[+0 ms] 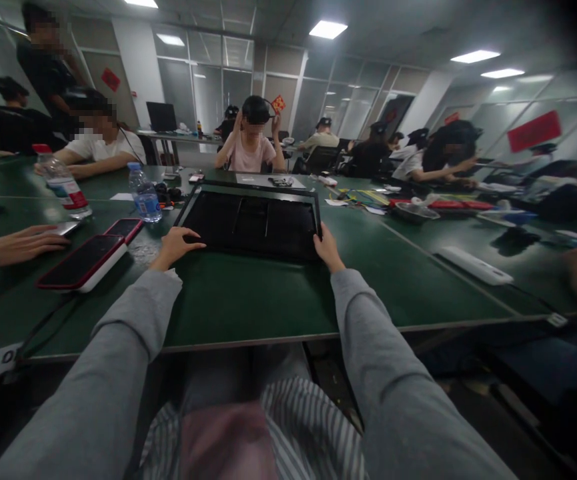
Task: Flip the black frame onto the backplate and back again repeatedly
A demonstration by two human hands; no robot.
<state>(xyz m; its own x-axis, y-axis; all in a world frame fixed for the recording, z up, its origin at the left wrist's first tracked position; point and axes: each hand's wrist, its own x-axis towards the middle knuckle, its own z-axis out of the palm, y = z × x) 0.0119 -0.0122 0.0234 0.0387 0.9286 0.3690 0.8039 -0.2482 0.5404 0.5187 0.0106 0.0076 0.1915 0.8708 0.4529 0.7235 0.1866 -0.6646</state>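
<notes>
A black rectangular tray-like frame [288, 248] with inner dividers rests on the green table [248, 300] in front of me, its far side looking slightly raised. My left hand [177, 247] is at its near left corner, the thumb and fingers closed on the edge. On the right side, my right hand [327, 245] grips the rim, with the thumb on the inner side. The fingers under or behind the frame are partly hidden. A crumpled clear wrapper [145, 250] lies just left of my left hand.
Left are a blue-capped bottle [145, 195], a red-capped bottle [65, 187], a phone [81, 262] on a white box and another person's hand [23, 245]. A white power strip [475, 265] lies right, a metal bowl [415, 211] behind it. Several people sit around.
</notes>
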